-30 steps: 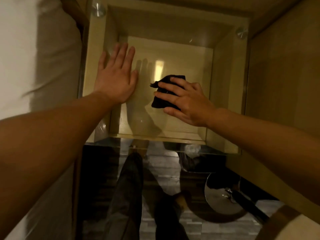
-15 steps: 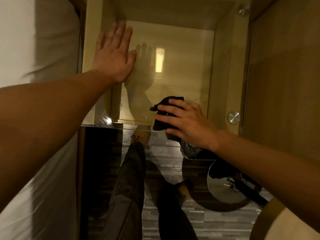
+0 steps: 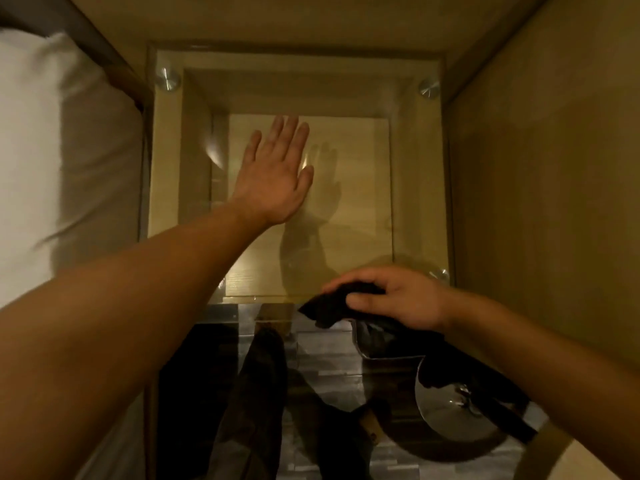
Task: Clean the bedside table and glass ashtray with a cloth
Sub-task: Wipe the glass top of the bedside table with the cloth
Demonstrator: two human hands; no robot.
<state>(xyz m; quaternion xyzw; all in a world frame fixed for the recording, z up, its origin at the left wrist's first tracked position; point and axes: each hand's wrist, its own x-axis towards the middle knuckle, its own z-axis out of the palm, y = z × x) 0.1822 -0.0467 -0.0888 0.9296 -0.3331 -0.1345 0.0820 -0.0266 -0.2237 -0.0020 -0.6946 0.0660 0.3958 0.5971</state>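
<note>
head view, right hand (image 3: 398, 299) gripping cloth (image 3: 329, 306)

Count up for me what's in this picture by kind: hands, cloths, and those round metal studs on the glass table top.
Hands: 2, left hand flat on the glass, right hand gripping the cloth
Dark cloths: 1
Round metal studs: 3 visible; a fourth may be hidden
Total: 6

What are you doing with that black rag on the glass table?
A person is wiping the glass top of a bedside table. The left hand lies flat and open on the glass. The right hand grips a dark cloth at the near edge of the glass. A white pillow sits to the left. No ashtray is clearly in view.
</note>
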